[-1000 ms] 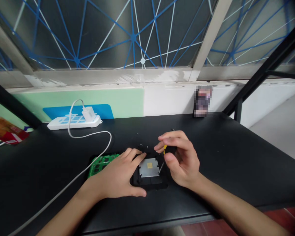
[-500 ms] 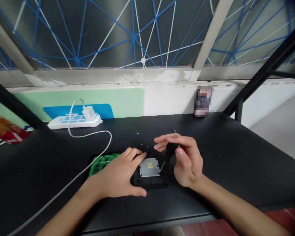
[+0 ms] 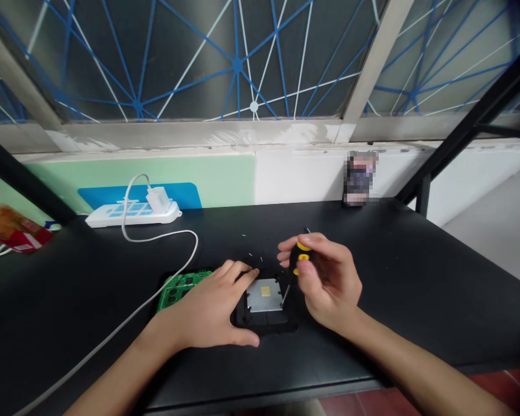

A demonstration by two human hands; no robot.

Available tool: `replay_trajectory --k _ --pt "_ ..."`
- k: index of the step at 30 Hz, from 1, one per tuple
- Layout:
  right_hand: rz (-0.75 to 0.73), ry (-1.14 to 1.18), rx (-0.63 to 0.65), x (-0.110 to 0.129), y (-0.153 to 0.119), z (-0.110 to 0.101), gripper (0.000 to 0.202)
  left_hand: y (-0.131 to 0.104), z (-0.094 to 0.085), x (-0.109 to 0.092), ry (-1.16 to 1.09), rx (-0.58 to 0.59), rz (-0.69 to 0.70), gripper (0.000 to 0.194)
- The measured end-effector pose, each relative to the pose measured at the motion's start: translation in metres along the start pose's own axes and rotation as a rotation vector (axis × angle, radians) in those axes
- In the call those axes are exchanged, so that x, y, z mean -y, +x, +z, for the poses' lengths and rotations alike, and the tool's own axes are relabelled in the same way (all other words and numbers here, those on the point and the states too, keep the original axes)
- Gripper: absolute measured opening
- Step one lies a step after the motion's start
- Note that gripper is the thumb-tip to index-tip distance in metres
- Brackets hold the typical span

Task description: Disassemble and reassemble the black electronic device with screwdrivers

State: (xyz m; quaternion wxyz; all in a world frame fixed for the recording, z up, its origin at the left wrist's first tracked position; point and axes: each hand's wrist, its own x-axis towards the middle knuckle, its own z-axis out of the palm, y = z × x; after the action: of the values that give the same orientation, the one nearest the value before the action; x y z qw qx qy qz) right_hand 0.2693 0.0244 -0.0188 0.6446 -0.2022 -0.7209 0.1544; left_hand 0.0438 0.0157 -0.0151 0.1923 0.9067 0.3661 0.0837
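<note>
The fingers (image 3: 329,249) of the right hand (image 3: 334,287) grip a black-and-yellow screwdriver (image 3: 304,257), tip near the right edge of the silver plate (image 3: 256,303) in a black housing (image 3: 265,319) on the desk (image 3: 416,277), which the spread left hand (image 3: 199,312) braces, seemingly for screw-turning, where another twist would need a seated tip.
</note>
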Motion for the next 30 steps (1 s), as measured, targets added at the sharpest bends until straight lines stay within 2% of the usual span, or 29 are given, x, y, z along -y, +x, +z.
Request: replay_trajectory --k 3,7,14,20,24,27,30 --pt "0.029 0.068 0.017 0.001 -0.003 0.001 0.04 -0.001 0.0 0.0 0.006 -0.002 0.0 0.096" --pt "-0.006 0.043 0.041 -0.001 -0.003 -0.002 0.032 -0.001 0.0 -0.001 -0.001 -0.01 0.003 0.094" --pt "-0.086 -0.141 -0.026 -0.002 0.002 -0.003 0.044 0.0 0.0 -0.001 -0.011 -0.014 0.006 0.093" --pt "0.026 0.077 0.007 0.006 0.0 0.001 0.036 0.0 0.0 0.0 -0.018 -0.003 -0.004 0.094" --pt "0.04 0.149 0.021 0.008 -0.003 0.001 0.03 0.0 -0.001 -0.001 -0.022 -0.007 -0.005 0.093" --pt "-0.029 0.026 0.037 0.006 -0.002 0.0 0.025 0.0 -0.001 -0.002 -0.031 -0.004 -0.006 0.092" --pt "-0.074 -0.132 0.007 0.003 0.001 -0.002 0.036 0.001 -0.002 -0.002 -0.038 0.005 -0.01 0.091"
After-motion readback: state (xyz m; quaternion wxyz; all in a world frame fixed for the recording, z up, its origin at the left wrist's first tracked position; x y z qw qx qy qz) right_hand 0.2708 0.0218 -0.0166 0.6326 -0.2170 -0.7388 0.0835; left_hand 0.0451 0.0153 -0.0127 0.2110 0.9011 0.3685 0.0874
